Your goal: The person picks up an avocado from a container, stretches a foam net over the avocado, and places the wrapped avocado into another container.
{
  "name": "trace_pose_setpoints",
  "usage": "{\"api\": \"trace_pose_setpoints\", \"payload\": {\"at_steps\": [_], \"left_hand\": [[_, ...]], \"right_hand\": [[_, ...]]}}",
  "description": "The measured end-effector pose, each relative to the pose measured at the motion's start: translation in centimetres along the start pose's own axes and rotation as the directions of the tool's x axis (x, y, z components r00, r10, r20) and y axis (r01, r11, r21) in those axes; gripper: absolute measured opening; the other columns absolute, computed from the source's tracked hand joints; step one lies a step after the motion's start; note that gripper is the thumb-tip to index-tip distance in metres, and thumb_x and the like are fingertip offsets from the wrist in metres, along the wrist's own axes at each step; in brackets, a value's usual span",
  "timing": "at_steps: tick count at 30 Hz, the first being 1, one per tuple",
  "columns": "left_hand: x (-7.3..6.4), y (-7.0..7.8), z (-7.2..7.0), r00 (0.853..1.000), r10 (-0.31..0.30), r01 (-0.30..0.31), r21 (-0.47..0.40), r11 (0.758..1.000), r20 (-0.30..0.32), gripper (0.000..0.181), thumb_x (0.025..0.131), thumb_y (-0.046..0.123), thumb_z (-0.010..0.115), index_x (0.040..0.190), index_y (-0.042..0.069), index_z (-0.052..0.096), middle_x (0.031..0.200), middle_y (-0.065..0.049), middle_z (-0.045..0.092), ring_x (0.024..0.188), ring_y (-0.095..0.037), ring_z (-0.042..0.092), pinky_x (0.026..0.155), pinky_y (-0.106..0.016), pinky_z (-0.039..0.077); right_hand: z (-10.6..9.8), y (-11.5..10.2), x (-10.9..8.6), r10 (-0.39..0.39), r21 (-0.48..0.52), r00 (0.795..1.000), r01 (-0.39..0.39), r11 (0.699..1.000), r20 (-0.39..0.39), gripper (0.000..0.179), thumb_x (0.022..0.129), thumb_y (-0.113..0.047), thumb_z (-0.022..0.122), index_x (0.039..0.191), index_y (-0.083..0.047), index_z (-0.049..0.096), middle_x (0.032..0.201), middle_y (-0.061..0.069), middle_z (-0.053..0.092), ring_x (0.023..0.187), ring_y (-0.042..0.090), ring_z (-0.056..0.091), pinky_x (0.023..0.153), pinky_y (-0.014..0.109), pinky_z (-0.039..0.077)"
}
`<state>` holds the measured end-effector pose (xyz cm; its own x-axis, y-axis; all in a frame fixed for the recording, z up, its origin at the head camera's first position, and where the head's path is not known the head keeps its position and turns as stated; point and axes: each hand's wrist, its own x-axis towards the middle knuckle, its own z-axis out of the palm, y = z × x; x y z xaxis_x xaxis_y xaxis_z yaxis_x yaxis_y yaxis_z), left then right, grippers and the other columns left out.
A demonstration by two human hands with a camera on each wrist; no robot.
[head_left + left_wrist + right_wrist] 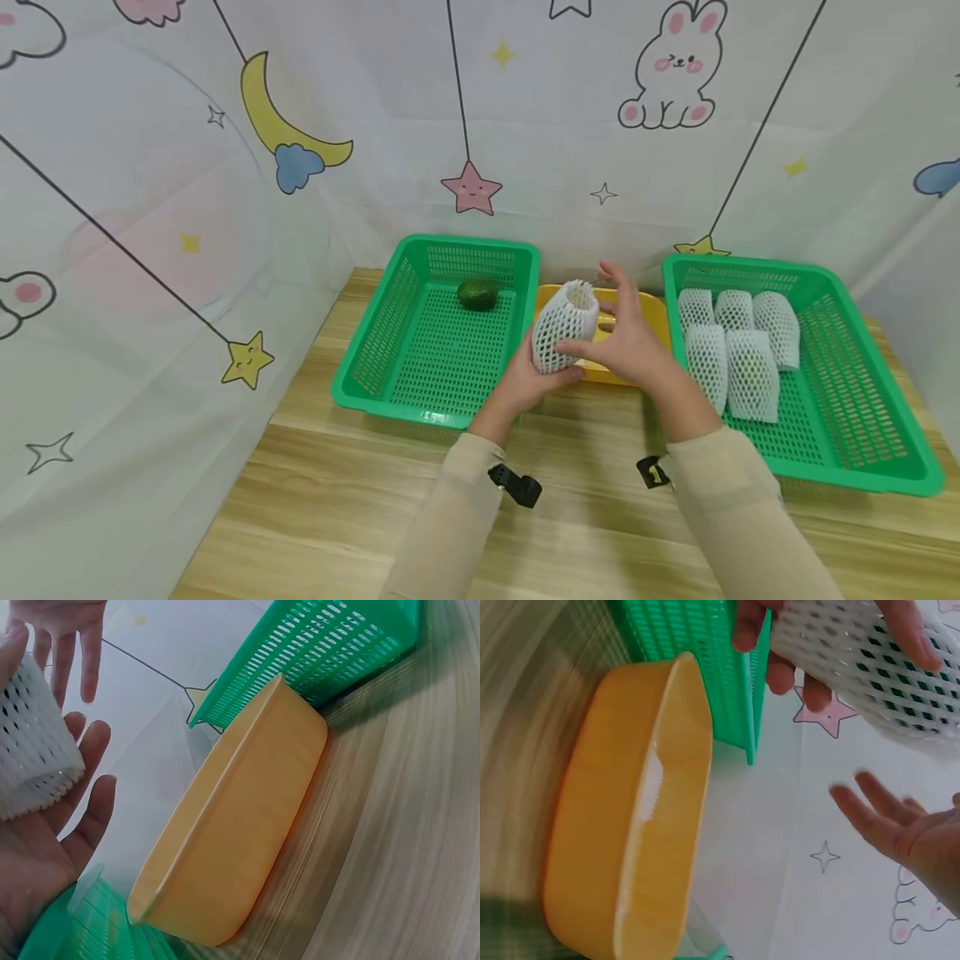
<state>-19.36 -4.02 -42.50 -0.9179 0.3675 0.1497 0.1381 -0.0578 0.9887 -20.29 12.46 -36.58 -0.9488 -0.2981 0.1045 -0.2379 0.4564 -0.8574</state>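
Note:
My left hand (525,379) grips a white foam net sleeve (558,337) and holds it tilted above the table. Dark green shows through the mesh of the sleeve (900,679) in the right wrist view, so a fruit like an avocado sits inside. My right hand (633,342) is beside it, fingers spread and apart from the sleeve, its thumb at the mesh in the head view. One bare avocado (477,294) lies in the left green basket (360,358). Between the baskets, partly hidden behind my hands, stands a yellow-orange bin (247,832).
At the right, a second green basket (892,400) holds several net-wrapped fruits (752,375). A piece of white foam (651,787) shows inside the yellow-orange bin. Behind everything hangs a printed white curtain (390,125). Wooden tabletop (322,508) lies in front.

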Motion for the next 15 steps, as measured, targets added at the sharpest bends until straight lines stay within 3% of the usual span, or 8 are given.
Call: {"api": "trace_pose_setpoints", "payload": {"at_steps": [2,4,10,13,15], "left_hand": [[0.0,0.1,0.1,1.000,0.011,-0.011,-0.005,1.000,-0.012,0.083,0.078,-0.002,0.070,0.143,0.005,0.020,0.133,-0.017,0.038,0.112,-0.021,0.045,0.091,-0.031,0.042],[-0.1,0.1,0.2,1.000,0.021,-0.021,-0.003,1.000,-0.018,0.084,0.077,-0.005,0.069,0.143,0.002,0.019,0.134,-0.019,0.036,0.114,-0.024,0.043,0.093,-0.031,0.040],[-0.2,-0.4,0.3,0.996,0.076,-0.075,0.029,0.997,-0.044,0.081,0.072,-0.014,0.067,0.139,-0.006,0.022,0.133,-0.026,0.036,0.118,-0.034,0.039,0.098,-0.035,0.035],[0.0,-1.4,0.2,0.994,0.100,-0.098,0.031,0.995,-0.052,0.082,0.072,-0.011,0.069,0.140,-0.003,0.024,0.133,-0.024,0.038,0.119,-0.032,0.040,0.098,-0.036,0.035],[0.3,-2.3,0.1,0.992,0.117,-0.115,0.037,0.993,-0.045,0.082,0.074,-0.007,0.071,0.141,-0.001,0.024,0.133,-0.022,0.038,0.118,-0.031,0.041,0.097,-0.036,0.036]], "right_hand": [[0.3,0.3,-0.3,0.014,0.087,1.000,-0.016,0.996,0.023,0.108,0.074,-0.022,0.079,0.148,-0.025,0.000,0.146,0.014,0.022,0.125,0.038,0.037,0.099,0.054,0.033],[0.5,0.6,-0.7,0.003,0.116,0.999,-0.007,0.993,0.040,0.106,0.074,-0.019,0.079,0.147,-0.024,0.002,0.144,0.015,0.032,0.124,0.035,0.040,0.100,0.052,0.033],[1.2,1.4,-1.5,-0.175,0.031,0.984,0.174,0.984,0.020,0.081,0.073,-0.007,0.078,0.138,-0.010,0.029,0.135,0.013,0.044,0.120,0.030,0.041,0.099,0.052,0.031],[1.4,1.8,-1.5,-0.265,0.018,0.963,0.265,0.964,0.044,0.076,0.073,-0.003,0.077,0.136,-0.007,0.035,0.133,0.012,0.041,0.120,0.027,0.040,0.098,0.050,0.033],[1.5,2.0,-1.5,-0.281,0.013,0.959,0.280,0.960,0.048,0.077,0.073,-0.004,0.078,0.136,-0.007,0.035,0.133,0.011,0.040,0.119,0.026,0.040,0.096,0.047,0.034]]}}
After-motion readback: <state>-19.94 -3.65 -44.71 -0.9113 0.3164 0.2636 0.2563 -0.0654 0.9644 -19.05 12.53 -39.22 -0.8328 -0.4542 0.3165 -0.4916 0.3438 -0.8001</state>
